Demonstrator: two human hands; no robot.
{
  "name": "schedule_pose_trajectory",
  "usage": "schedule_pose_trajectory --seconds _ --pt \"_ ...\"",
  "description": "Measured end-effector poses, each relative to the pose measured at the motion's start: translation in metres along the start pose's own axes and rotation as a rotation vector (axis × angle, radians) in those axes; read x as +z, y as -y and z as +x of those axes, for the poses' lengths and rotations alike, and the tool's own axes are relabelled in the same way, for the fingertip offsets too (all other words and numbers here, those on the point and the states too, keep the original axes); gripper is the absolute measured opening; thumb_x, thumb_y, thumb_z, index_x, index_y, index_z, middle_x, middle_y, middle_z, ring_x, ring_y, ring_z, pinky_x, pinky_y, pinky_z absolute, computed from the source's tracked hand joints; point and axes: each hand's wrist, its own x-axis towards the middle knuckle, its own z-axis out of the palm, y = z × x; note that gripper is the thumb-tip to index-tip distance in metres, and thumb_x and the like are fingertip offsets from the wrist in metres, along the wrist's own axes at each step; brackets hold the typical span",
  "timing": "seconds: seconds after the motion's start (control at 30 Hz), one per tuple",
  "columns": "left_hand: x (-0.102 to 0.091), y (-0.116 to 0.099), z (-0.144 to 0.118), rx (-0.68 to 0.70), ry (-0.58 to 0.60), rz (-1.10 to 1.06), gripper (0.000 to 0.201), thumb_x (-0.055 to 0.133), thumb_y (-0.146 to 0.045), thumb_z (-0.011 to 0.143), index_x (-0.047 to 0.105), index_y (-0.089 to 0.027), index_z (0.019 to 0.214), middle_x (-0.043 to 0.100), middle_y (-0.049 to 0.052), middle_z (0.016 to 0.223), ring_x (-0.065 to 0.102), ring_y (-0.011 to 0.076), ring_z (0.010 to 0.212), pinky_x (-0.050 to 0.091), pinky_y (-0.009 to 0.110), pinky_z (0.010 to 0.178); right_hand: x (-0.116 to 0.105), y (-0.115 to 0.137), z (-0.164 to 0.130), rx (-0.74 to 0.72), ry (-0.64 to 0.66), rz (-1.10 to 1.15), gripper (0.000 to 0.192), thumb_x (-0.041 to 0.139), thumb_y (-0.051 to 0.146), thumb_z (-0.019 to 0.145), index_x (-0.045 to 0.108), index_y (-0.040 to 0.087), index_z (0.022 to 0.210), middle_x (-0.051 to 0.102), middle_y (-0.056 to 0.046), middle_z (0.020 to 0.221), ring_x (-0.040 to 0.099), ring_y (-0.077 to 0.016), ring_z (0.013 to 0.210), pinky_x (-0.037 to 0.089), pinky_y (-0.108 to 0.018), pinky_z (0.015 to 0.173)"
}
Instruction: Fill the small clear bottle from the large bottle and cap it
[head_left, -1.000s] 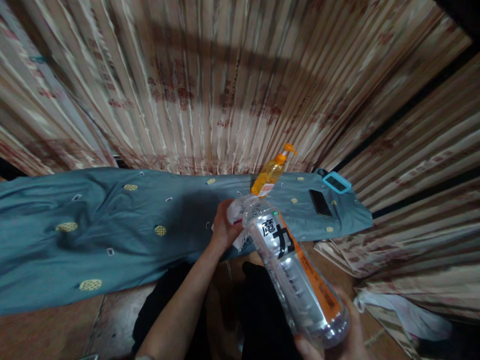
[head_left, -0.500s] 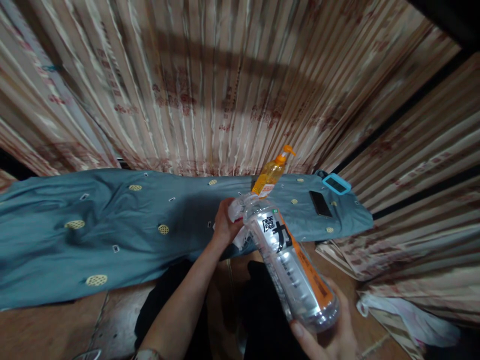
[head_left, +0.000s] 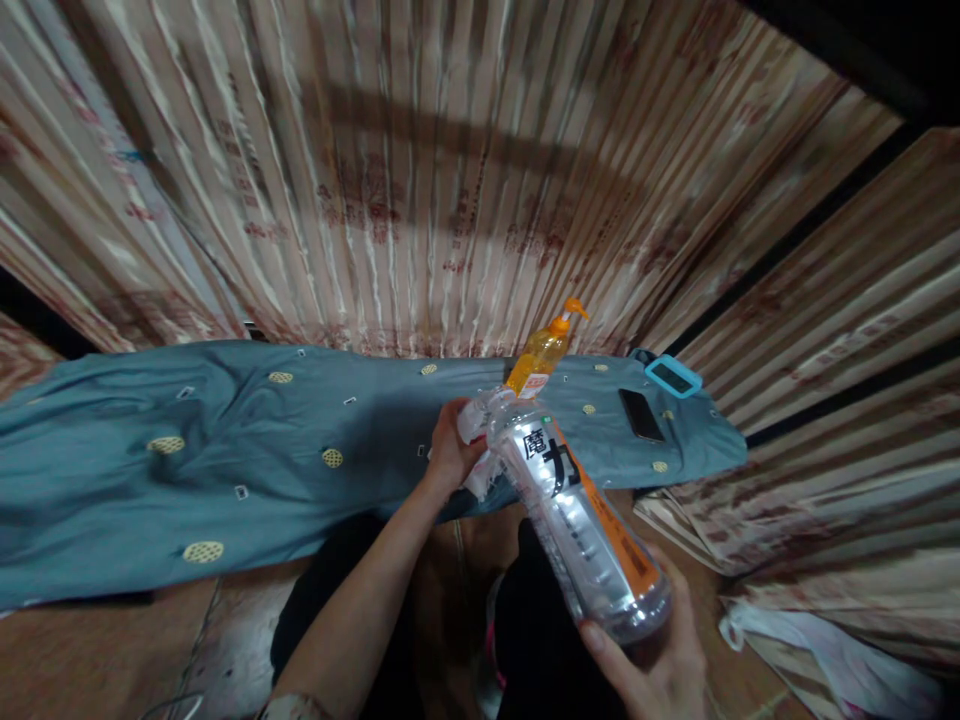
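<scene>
Bimanually, our left hand (head_left: 452,450) grips white tissue (head_left: 481,478), our right hand (head_left: 667,672) the bottle (head_left: 574,525), by the cloth's (head_left: 375,425) near edge.

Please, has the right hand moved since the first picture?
Yes. The right hand has moved upward in the view, nearer to the dark phone lying on the blue-green cloth.

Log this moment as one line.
right hand: holds clear bottle near base; left hand: holds white material at its neck; rest: orange pump bottle, phone, blue-framed device on teal cloth
</scene>
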Motion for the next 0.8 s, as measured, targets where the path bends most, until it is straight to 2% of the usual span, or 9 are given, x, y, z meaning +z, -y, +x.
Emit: schedule_pose_trajectory --seconds 0.1,0.27,0.4,0.63,0.8 --pt "0.000 0.000 0.000 0.016 0.004 0.029 0.053 0.077 -0.016 0.061 0.058 -0.019 0.111 0.068 0.007 0.111 0.066 0.0270 0.106 0.053 0.043 0.095 -0.005 -0.007 0.007 -0.015 0.022 -0.009 0.092 0.074 0.066 0.065 0.044 0.016 0.136 0.066 -0.017 0.124 0.067 -0.0325 0.112 0.050 -0.041 0.097" --pt "0.001 0.001 0.002 0.034 -0.004 0.046 0.053 0.078 -0.015 0.061 0.058 -0.019 0.110 0.068 0.006 0.109 0.067 0.0265 0.102 0.054 0.042 0.093 -0.011 -0.015 0.019 -0.071 0.072 -0.049 0.094 0.082 0.061 0.058 0.049 0.014 0.131 0.069 -0.017 0.121 0.067 -0.0346 0.112 0.054 -0.039 0.091" --pt "0.001 0.001 0.002 0.039 -0.008 0.076 0.053 0.077 -0.012 0.061 0.059 -0.017 0.110 0.068 0.008 0.111 0.067 0.0273 0.106 0.053 0.042 0.096 -0.012 -0.016 0.020 -0.076 0.064 0.029 0.086 0.077 0.062 0.067 0.048 0.018 0.134 0.068 -0.014 0.126 0.067 -0.0308 0.114 0.053 -0.037 0.094" --pt "-0.002 -0.004 0.000 0.033 0.013 0.122 0.053 0.075 -0.009 0.060 0.058 -0.017 0.110 0.068 0.009 0.110 0.066 0.0275 0.106 0.052 0.042 0.096 -0.025 -0.052 0.036 -0.300 0.152 -0.108 0.079 0.080 0.054 0.072 0.049 0.017 0.135 0.070 -0.013 0.126 0.070 -0.0287 0.114 0.057 -0.035 0.091" --pt "0.000 -0.004 0.000 0.031 -0.005 0.101 0.052 0.075 -0.009 0.061 0.059 -0.018 0.109 0.068 0.007 0.110 0.066 0.0272 0.106 0.052 0.042 0.096 -0.027 -0.060 0.039 -0.327 0.157 -0.110 0.078 0.080 0.052 0.074 0.049 0.017 0.136 0.068 -0.015 0.129 0.070 -0.0279 0.114 0.058 -0.034 0.091"
